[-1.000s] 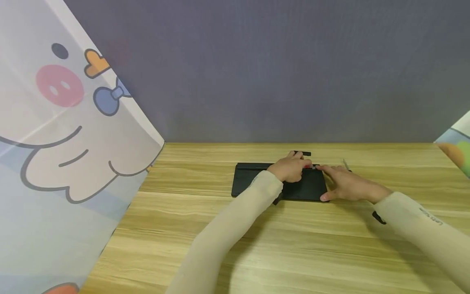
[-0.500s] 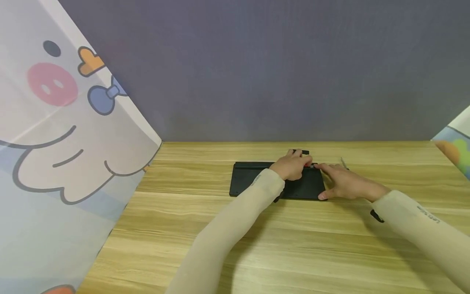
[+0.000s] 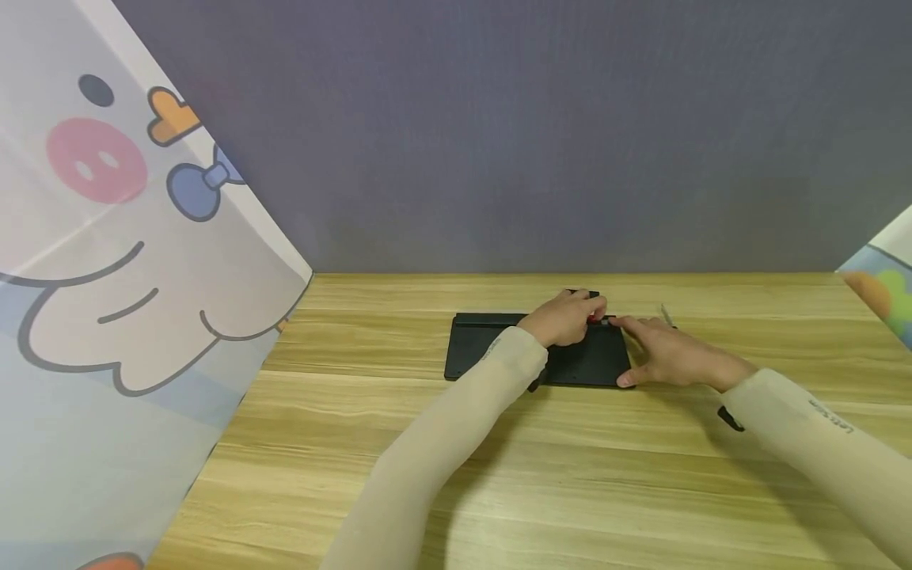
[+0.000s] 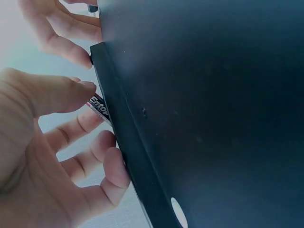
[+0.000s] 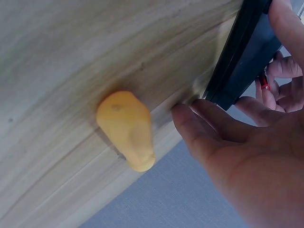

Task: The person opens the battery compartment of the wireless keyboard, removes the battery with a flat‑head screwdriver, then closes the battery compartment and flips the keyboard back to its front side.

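A black flat keyboard-like slab (image 3: 480, 348) lies on the wooden table, a thicker ridge along its far edge. At that ridge the left hand (image 3: 563, 318) pinches a small battery; the left wrist view shows the battery (image 4: 99, 107) tilted against the ridge, between thumb and fingers. In the right wrist view its red end (image 5: 264, 81) shows. The right hand (image 3: 666, 354) holds the slab's right end, thumb at the near corner and fingers at the far corner. How far the battery sits inside the ridge is hidden.
A small black piece (image 3: 584, 293) lies beyond the left hand. Behind the right hand is a thin pale object (image 3: 666, 315). An orange-yellow object (image 5: 126, 126) rests on the table in the right wrist view. A grey panel (image 3: 499, 142) stands behind the table.
The camera view has shifted slightly. The left hand has moved very little at the ridge, and the right hand keeps its place at the slab's right end.
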The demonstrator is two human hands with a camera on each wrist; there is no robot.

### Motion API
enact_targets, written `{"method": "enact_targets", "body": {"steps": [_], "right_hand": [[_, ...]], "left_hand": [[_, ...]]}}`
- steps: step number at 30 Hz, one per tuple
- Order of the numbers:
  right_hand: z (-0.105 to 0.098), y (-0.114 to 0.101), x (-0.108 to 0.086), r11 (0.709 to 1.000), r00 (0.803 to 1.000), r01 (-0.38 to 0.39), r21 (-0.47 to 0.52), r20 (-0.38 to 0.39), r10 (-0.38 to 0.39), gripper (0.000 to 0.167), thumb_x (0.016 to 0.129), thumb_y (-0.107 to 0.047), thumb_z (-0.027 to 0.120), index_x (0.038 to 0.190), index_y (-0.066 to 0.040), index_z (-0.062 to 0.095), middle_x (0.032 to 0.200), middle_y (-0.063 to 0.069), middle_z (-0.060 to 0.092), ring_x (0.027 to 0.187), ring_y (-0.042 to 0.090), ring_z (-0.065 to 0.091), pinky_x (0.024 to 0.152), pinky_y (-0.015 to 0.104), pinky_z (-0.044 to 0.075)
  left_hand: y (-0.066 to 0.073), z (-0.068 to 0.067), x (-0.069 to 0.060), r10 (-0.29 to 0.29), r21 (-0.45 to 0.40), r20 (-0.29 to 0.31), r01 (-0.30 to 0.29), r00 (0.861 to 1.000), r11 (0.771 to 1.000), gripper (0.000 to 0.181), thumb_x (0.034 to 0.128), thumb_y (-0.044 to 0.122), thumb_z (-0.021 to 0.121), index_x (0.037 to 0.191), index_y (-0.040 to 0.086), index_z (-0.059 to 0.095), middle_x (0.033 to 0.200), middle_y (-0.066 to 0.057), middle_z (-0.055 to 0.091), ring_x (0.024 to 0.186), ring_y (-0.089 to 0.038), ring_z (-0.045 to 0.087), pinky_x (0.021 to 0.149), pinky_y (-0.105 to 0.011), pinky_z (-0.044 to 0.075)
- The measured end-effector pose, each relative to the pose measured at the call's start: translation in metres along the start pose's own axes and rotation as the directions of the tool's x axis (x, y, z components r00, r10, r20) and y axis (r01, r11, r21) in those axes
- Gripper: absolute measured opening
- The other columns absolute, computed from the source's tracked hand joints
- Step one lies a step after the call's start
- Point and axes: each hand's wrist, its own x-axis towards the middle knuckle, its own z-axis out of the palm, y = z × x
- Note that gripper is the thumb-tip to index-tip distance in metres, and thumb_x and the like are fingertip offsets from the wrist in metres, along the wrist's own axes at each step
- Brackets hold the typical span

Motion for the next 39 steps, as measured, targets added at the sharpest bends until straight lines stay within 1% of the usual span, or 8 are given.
{"method": "enact_targets", "body": {"steps": [5, 11, 15, 19, 22, 25, 30, 39], "right_hand": [[0.000, -0.001, -0.001, 1.000, 1.000, -0.008, -0.001, -0.004, 0.008, 0.105, 0.071, -0.054, 0.076, 0.146, 0.002, 0.027, 0.141, 0.032, 0.033, 0.125, 0.052, 0.029, 0.093, 0.065, 0.030], [0.001, -0.002, 0.000, 1.000, 1.000, -0.004, 0.001, -0.002, 0.004, 0.104, 0.073, -0.053, 0.076, 0.146, 0.002, 0.026, 0.141, 0.033, 0.034, 0.126, 0.052, 0.027, 0.093, 0.066, 0.029], [0.002, -0.002, 0.000, 1.000, 1.000, 0.003, -0.012, -0.005, -0.003, 0.103, 0.073, -0.053, 0.075, 0.145, 0.003, 0.027, 0.140, 0.033, 0.035, 0.125, 0.052, 0.029, 0.092, 0.066, 0.030], [0.002, -0.003, 0.000, 1.000, 1.000, 0.003, -0.020, -0.007, -0.004, 0.103, 0.073, -0.053, 0.075, 0.145, 0.003, 0.027, 0.139, 0.033, 0.035, 0.124, 0.052, 0.030, 0.091, 0.066, 0.031], [0.001, -0.003, 0.000, 1.000, 1.000, -0.004, -0.020, -0.005, 0.004, 0.104, 0.073, -0.054, 0.075, 0.145, 0.002, 0.027, 0.139, 0.033, 0.035, 0.124, 0.052, 0.031, 0.090, 0.066, 0.032], [0.001, -0.002, 0.000, 1.000, 1.000, -0.011, -0.016, -0.005, 0.011, 0.104, 0.072, -0.055, 0.075, 0.145, 0.002, 0.027, 0.139, 0.033, 0.035, 0.124, 0.052, 0.031, 0.090, 0.066, 0.032], [0.001, -0.003, 0.000, 1.000, 1.000, -0.004, -0.017, -0.016, 0.003, 0.103, 0.071, -0.055, 0.076, 0.145, 0.001, 0.029, 0.138, 0.032, 0.037, 0.123, 0.051, 0.033, 0.090, 0.065, 0.033], [0.000, -0.004, 0.000, 1.000, 1.000, -0.003, -0.014, -0.012, 0.002, 0.104, 0.071, -0.055, 0.076, 0.145, 0.001, 0.029, 0.138, 0.032, 0.037, 0.122, 0.051, 0.033, 0.090, 0.065, 0.033]], "left_hand": [[0.000, 0.000, 0.002, 0.027, 0.022, 0.007, -0.027, 1.000, 0.999, 0.022, 0.0973, 0.011, 0.053, 0.112, 0.026, 0.045, 0.104, 0.006, 0.040, 0.084, -0.012, 0.046, 0.068, -0.024, 0.035], [-0.001, -0.001, 0.002, 0.026, 0.017, 0.033, -0.026, 0.999, 1.000, 0.019, 0.0979, 0.013, 0.052, 0.111, 0.024, 0.045, 0.102, 0.004, 0.040, 0.074, -0.012, 0.047, 0.063, -0.024, 0.035], [-0.006, 0.000, 0.002, 0.078, -0.007, 0.029, -0.078, 0.997, 0.997, 0.015, 0.0971, 0.020, 0.054, 0.109, 0.021, 0.046, 0.102, 0.003, 0.041, 0.076, -0.011, 0.047, 0.064, -0.023, 0.036], [-0.014, -0.001, 0.002, 0.121, -0.077, 0.023, -0.119, 0.992, 0.990, 0.027, 0.0908, 0.036, 0.060, 0.111, 0.024, 0.048, 0.107, 0.006, 0.042, 0.087, -0.008, 0.048, 0.073, -0.022, 0.040], [-0.021, -0.002, 0.003, 0.138, -0.183, 0.027, -0.131, 0.990, 0.974, 0.035, 0.0857, 0.044, 0.062, 0.114, 0.027, 0.051, 0.111, 0.007, 0.044, 0.095, -0.007, 0.048, 0.078, -0.023, 0.041], [-0.028, -0.002, 0.004, 0.174, -0.298, 0.012, -0.163, 0.985, 0.941, 0.036, 0.0846, 0.044, 0.064, 0.114, 0.026, 0.055, 0.114, 0.007, 0.047, 0.100, -0.007, 0.048, 0.081, -0.023, 0.042], [-0.037, -0.002, 0.004, 0.222, -0.385, -0.030, -0.216, 0.975, 0.897, 0.029, 0.0891, 0.034, 0.063, 0.116, 0.023, 0.058, 0.111, 0.007, 0.052, 0.099, -0.006, 0.050, 0.081, -0.022, 0.042], [-0.042, -0.002, 0.003, 0.205, -0.406, -0.066, -0.213, 0.977, 0.889, 0.018, 0.0942, 0.022, 0.058, 0.112, 0.024, 0.058, 0.105, 0.008, 0.054, 0.091, -0.007, 0.053, 0.073, -0.022, 0.044]]}}
